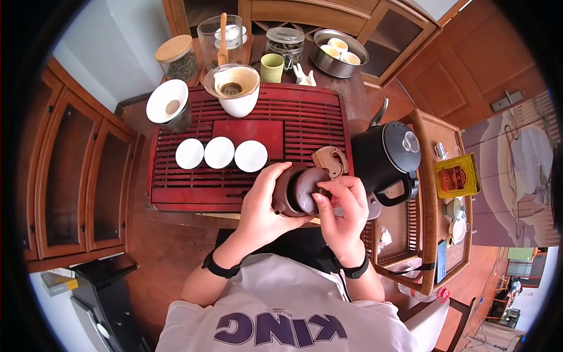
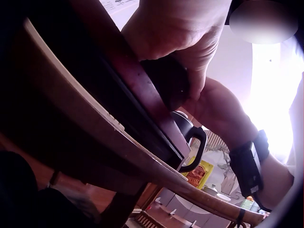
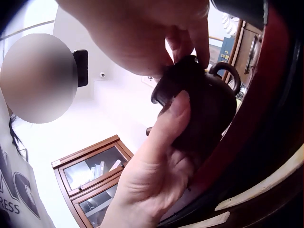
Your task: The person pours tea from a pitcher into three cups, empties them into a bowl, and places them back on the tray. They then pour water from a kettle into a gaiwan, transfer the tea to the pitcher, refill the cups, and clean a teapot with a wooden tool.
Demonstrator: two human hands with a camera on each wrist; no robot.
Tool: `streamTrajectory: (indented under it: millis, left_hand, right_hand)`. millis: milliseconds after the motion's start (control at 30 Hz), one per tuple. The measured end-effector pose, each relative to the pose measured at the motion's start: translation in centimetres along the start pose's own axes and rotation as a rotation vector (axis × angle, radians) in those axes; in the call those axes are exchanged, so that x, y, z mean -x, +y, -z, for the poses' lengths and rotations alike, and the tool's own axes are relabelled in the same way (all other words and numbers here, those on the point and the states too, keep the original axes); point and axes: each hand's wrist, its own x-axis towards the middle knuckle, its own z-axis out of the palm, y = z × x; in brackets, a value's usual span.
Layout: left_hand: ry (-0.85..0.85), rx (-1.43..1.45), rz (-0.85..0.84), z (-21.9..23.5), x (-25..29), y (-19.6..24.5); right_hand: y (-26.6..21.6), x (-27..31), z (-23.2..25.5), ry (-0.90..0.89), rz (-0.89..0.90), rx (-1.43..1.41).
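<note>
A dark brown clay teapot (image 1: 284, 189) is held over the near edge of the red slatted tea tray (image 1: 193, 196). My left hand (image 1: 261, 202) grips its body from the left, with the thumb along its side in the right wrist view. My right hand (image 1: 346, 202) pinches the knob of the round lid (image 1: 307, 189). The lid tilts at the pot's mouth, with a dark gap along one side. The pot's loop handle (image 3: 230, 76) shows in the right wrist view. In the left wrist view the pot (image 2: 166, 78) is dark and partly hidden by the left hand.
Three white cups (image 1: 219, 152) stand left on the tray, behind them a white bowl with a strainer (image 1: 241, 105). A wooden lid rest (image 1: 329, 161) lies beside the teapot. A black kettle (image 1: 384, 158) stands right, near a rattan cart (image 1: 428, 232). Jars and a steel bowl (image 1: 340, 69) sit behind.
</note>
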Motion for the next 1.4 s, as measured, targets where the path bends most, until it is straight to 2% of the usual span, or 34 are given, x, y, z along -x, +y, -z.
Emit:
streamTrajectory:
  millis: [267, 400, 467, 767, 833, 933, 1167, 1233, 1300, 1367, 1400]
  left_hand:
    - [0.011, -0.042, -0.014, -0.1, 0.0, -0.1]
    - [0.014, -0.04, -0.01, -0.1, 0.0, -0.1]
    - [0.005, -0.05, -0.022, 0.0, 0.0, 0.0]
    - [0.014, -0.03, -0.011, -0.3, 0.3, -0.4]
    - [0.011, -0.008, -0.014, -0.5, 0.3, -0.8]
    - [0.046, -0.053, -0.032, -0.5, 0.3, -0.9]
    - [0.033, -0.003, -0.023, -0.3, 0.4, -1.5]
    - [0.012, 0.052, -0.004, -0.3, 0.5, -1.6]
    - [0.008, 0.034, -0.003, -0.3, 0.6, -1.4]
    - [0.023, 0.063, -0.04, -0.4, 0.7, -1.6]
    - [-0.017, 0.094, 0.018, -0.3, 0.8, -1.4]
  right_hand:
    - [-0.6, 0.1, -0.4, -0.024, 0.056, 0.026]
    - [-0.4, 0.4, -0.6, -0.019, 0.03, 0.02]
    - [-0.1, 0.3, -0.7, -0.014, 0.079, 0.058]
    - [-0.6, 0.3, -1.1, -0.035, 0.056, 0.131]
    - [-0.6, -0.3, -1.1, -0.151, 0.144, 0.164]
    - [-0.1, -0.3, -1.7, -0.278, 0.107, 0.08]
    - [-1.0, -1.0, -1.2, -0.319, 0.126, 0.204]
    - [-1.4, -2.0, 0.3, -0.426, 0.158, 0.254]
    - [-1.4, -2.6, 0.8, -0.392, 0.146, 0.213]
    - [-1.4, -3.4, 1.1, -0.449, 0.131, 0.098]
    - [-1.8, -3.9, 1.1, -0.434, 0.16, 0.129]
